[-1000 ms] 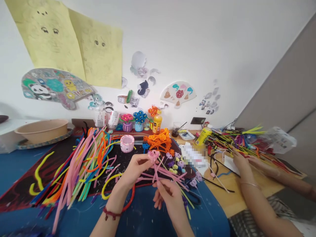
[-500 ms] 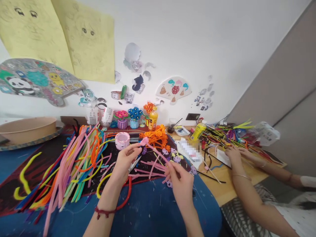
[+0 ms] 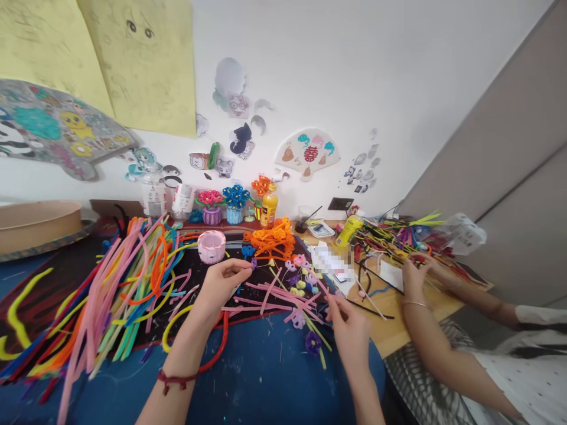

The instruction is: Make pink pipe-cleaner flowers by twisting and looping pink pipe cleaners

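My right hand (image 3: pixel 349 324) pinches the lower end of a pink pipe cleaner (image 3: pixel 319 281). Its upper end is curled into a small pink coil (image 3: pixel 299 260), in front of the orange pipe-cleaner pieces. My left hand (image 3: pixel 224 286) has its thumb and fingers pressed together; whether anything is between them is hidden. A small purple piece (image 3: pixel 254 264) shows right at its fingertips. Between my hands, cut pink pipe cleaners (image 3: pixel 277 295) lie on the dark mat. Small purple flowers (image 3: pixel 312 343) on green stems are near my right hand.
A bundle of coloured pipe cleaners (image 3: pixel 101 295) lies at left. Behind stand a pink pot (image 3: pixel 211 247), orange pieces (image 3: pixel 272 241), a juice bottle (image 3: pixel 269 206) and potted pipe-cleaner flowers (image 3: pixel 235 203). At right, another person's hands (image 3: pixel 416 274) work over a wooden table (image 3: pixel 398 324).
My left hand has let go of the pink coil. My right hand has moved right and slightly down, carrying the pipe cleaner with it. The view has shifted a little to the right.
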### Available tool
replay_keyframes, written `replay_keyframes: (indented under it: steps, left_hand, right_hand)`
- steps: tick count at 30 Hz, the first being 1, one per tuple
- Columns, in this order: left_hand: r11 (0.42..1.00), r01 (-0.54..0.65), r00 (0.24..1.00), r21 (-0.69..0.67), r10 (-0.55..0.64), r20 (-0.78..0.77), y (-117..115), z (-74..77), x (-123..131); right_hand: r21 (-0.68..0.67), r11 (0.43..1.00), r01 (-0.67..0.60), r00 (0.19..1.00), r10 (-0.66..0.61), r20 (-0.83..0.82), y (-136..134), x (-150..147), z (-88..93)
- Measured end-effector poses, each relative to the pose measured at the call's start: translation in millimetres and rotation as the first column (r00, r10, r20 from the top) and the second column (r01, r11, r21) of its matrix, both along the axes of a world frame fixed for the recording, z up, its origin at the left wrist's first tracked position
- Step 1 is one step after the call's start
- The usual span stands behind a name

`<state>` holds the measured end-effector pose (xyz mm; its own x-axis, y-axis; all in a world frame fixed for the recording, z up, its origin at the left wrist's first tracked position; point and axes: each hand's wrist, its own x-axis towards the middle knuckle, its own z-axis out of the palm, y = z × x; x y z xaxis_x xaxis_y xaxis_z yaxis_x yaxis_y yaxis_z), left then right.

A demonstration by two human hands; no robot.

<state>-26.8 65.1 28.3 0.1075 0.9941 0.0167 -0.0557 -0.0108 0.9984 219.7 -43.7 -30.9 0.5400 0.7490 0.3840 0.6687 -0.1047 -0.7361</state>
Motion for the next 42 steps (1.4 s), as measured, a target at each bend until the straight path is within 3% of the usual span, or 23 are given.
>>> replay_keyframes:
  steps: [4,9,17,23,26,28,31,37,42]
  left_hand:
    - [1.0,0.003,1.0,0.003,-0.003,-0.006,1,-2.0,1]
    - [1.0,0.004,0.999,0.019,-0.003,-0.034,1,-2.6,0]
    - [0.994,-0.033,0.991,0.102,0.046,-0.126,7,-9.1,-2]
    - [0.982,-0.055,0.949,0.182,0.108,-0.296,10,-14.4,-7]
    - [0.968,-0.009,0.86,0.249,0.135,-0.493,7,-12.5,-6]
    - [0.95,0.08,0.729,0.301,0.15,-0.668,1,-11.6,0]
    - [0.922,0.209,0.601,0.326,0.142,-0.787,-10,-14.0,16]
    - [0.864,0.379,0.4,0.33,0.169,-0.901,-21,-23.9,38]
    - [0.848,0.425,0.328,0.315,0.18,-0.927,-20,-27.8,38]
  right_hand:
    - [-0.081,0.996,0.025,0.993,-0.016,0.118,-5,0,-7.7]
    - [-0.008,0.997,0.075,0.987,-0.073,0.142,-6,6,-10.1]
    - [-0.095,0.995,0.03,0.969,-0.005,0.248,-6,11,-11.3]
    - [0.041,0.998,0.043,0.957,-0.053,0.286,-7,6,-10.8]
    - [0.091,0.994,-0.057,0.967,0.032,0.254,-4,-1,-8.0]
    - [0.119,0.984,-0.133,0.966,0.102,0.237,-2,-9,-6.4]
    - [0.172,0.963,-0.208,0.954,0.161,0.251,-1,-23,-5.0]
    - [0.221,0.922,-0.317,0.935,0.265,0.235,1,-51,-2.8]
    - [0.204,0.907,-0.369,0.925,0.337,0.175,4,-66,-0.4]
